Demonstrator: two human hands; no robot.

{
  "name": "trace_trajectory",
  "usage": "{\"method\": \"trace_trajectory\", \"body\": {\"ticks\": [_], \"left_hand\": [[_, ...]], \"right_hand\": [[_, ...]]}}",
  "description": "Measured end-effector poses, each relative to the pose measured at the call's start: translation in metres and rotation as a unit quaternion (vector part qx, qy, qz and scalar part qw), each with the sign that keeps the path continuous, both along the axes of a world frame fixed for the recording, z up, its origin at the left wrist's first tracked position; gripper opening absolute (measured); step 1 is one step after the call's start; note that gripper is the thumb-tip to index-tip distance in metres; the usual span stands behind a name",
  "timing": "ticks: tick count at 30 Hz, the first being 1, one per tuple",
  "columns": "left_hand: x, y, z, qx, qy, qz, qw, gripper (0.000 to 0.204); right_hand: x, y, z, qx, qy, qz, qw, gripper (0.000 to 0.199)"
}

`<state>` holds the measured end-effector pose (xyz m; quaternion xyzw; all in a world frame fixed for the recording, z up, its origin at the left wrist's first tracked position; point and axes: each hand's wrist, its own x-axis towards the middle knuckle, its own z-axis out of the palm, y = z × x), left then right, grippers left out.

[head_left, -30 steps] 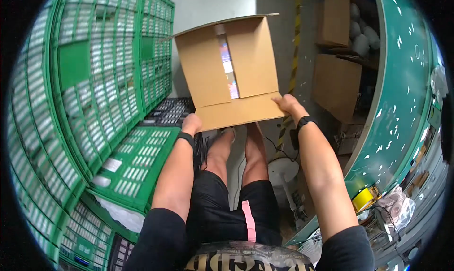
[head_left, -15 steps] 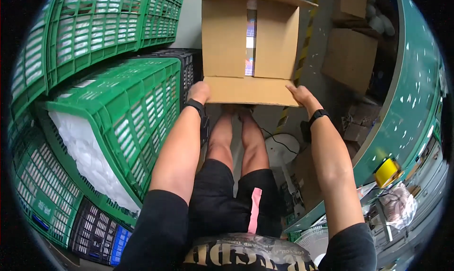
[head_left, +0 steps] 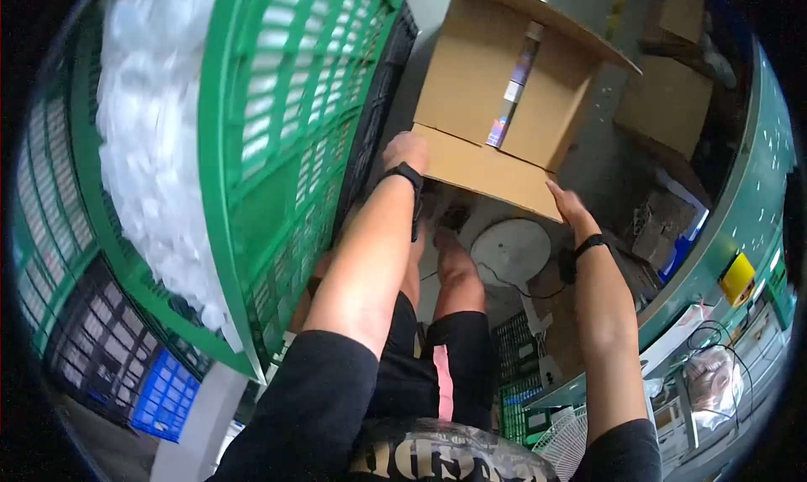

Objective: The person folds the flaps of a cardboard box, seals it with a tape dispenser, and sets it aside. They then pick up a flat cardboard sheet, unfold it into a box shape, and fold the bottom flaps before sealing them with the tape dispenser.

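Note:
I hold a brown cardboard box [head_left: 471, 104] out in front of me, its taped bottom facing me with a strip of printed tape [head_left: 513, 83] down the seam. My left hand [head_left: 407, 150] grips the box's lower left corner. My right hand [head_left: 567, 203] is pressed against its lower right edge. Both wrists wear black bands. My legs in black shorts show below the box.
A tall green plastic crate [head_left: 277, 146] filled with white material [head_left: 155, 146] stands close on my left, with dark and blue crates [head_left: 164, 394] beneath. A green machine body [head_left: 740, 221] curves along the right. More cardboard boxes [head_left: 668, 104] and a round white disc [head_left: 510, 251] lie on the floor ahead.
The box has shifted up and to the right in view and tilted. My head has turned left, so the green crate with white material now fills the left side.

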<state>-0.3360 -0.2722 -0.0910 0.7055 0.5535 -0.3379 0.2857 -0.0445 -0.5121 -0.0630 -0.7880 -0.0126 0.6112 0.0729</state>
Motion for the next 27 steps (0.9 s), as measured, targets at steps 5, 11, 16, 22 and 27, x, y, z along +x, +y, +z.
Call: {"method": "trace_trajectory", "body": {"ticks": [5, 11, 16, 22, 27], "left_hand": [[0.011, -0.074, 0.060, 0.007, -0.025, 0.112, 0.993, 0.026], [-0.065, -0.136, 0.050, -0.037, 0.053, 0.193, 0.979, 0.035], [-0.123, -0.180, 0.045, -0.046, 0.050, 0.237, 0.969, 0.034], [-0.167, -0.212, 0.034, -0.053, -0.038, 0.186, 0.980, 0.034], [-0.161, -0.235, 0.036, 0.000, -0.048, 0.168, 0.985, 0.030]], "right_hand": [[0.011, -0.112, -0.029, 0.028, -0.066, 0.107, 0.992, 0.078], [-0.050, -0.172, -0.061, -0.023, 0.000, 0.099, 0.995, 0.069], [-0.123, -0.210, -0.047, 0.025, -0.045, 0.156, 0.986, 0.072], [-0.128, -0.303, -0.124, 0.052, -0.008, 0.152, 0.987, 0.082], [-0.121, -0.354, -0.137, 0.026, -0.087, 0.108, 0.990, 0.086]]}}
